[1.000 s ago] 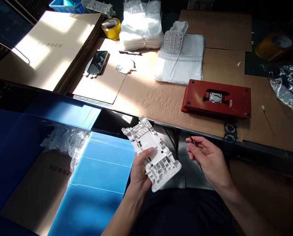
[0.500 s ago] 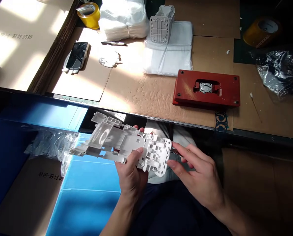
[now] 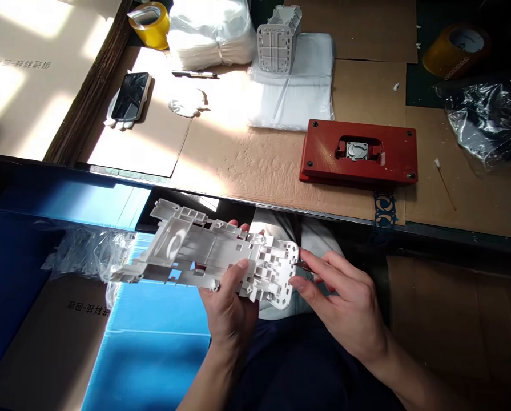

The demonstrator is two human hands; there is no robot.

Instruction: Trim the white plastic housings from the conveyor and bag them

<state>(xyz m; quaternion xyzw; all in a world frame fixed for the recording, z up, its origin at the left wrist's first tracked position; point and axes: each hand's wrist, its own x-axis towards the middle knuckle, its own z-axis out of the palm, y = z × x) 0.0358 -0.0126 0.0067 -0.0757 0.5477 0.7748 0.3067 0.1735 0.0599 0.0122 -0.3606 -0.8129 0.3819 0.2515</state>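
My left hand (image 3: 227,308) grips a long white moulded plastic frame (image 3: 204,254) from below, thumb on its near edge, holding it flat over my lap. My right hand (image 3: 345,308) rests its fingertips against the frame's right end and pinches a thin dark tool (image 3: 305,266) whose tip touches the plastic. Both hands sit just below the table's front edge.
On the cardboard-covered table (image 3: 255,165) lie a red fixture block (image 3: 360,154), a second white part (image 3: 276,40) on a stack of white bags, a phone (image 3: 131,97), a pen, and yellow tape rolls (image 3: 150,23). A blue corrugated bin (image 3: 161,325) with plastic wrap stands at my left.
The left hand turned the white frame from end-on to lying lengthwise. The right hand moved in from the right and brought the thin tool against the frame's right end.
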